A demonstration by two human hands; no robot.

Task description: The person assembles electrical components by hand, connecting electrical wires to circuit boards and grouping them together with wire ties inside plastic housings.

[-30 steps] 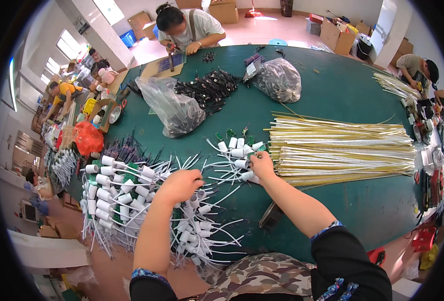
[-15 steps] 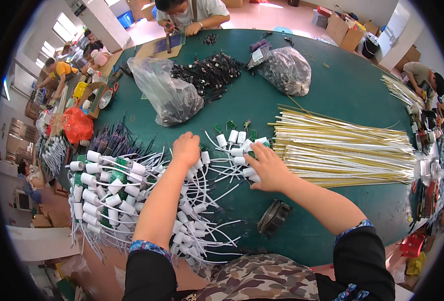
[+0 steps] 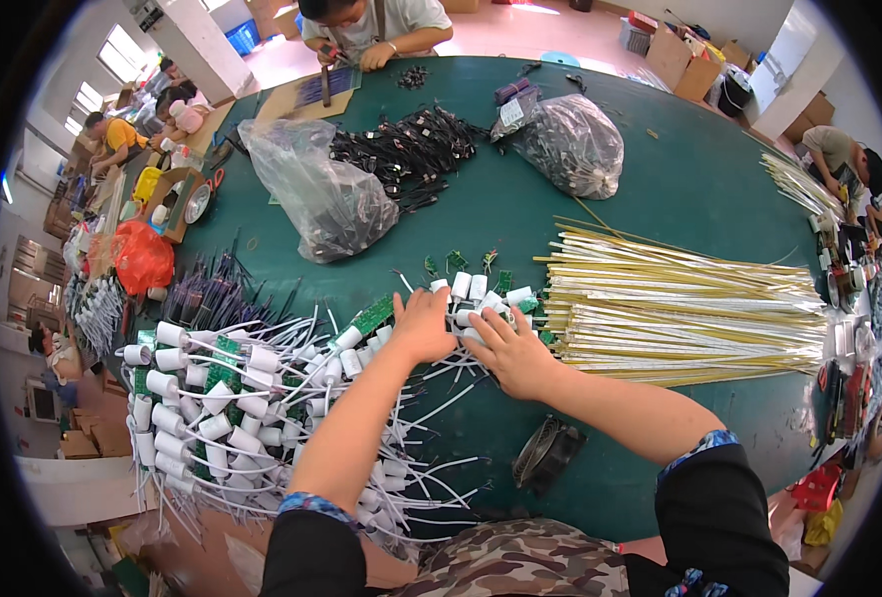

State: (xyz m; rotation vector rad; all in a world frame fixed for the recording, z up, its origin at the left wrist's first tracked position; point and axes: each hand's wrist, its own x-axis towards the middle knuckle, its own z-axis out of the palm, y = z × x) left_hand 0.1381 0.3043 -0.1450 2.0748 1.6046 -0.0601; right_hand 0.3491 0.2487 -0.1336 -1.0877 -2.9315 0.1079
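Observation:
A small cluster of white cylindrical parts [image 3: 476,289] with green circuit boards and white wires lies at the middle of the table. My left hand [image 3: 424,328] rests at its left side, fingers stretched out and slightly apart. On the near right side of the cluster, my right hand [image 3: 513,355] lies with its fingers spread over the cylinders. Neither hand appears to grip a part, though the fingertips touch them. A much larger heap of the same wired white cylinders [image 3: 217,428] fills the left, partly behind my left forearm.
Long white and yellow strips [image 3: 680,308] lie in a bundle on the right. Farther back are a plastic bag [image 3: 321,189], a pile of black cables [image 3: 411,144] and another filled bag [image 3: 570,144]. A dark round object [image 3: 548,453] sits nearby. A co-worker [image 3: 381,35] works across the table.
My left hand has moved right, from the large heap's edge to the small cluster. My right hand has shifted slightly left and nearer. The view has shifted a little.

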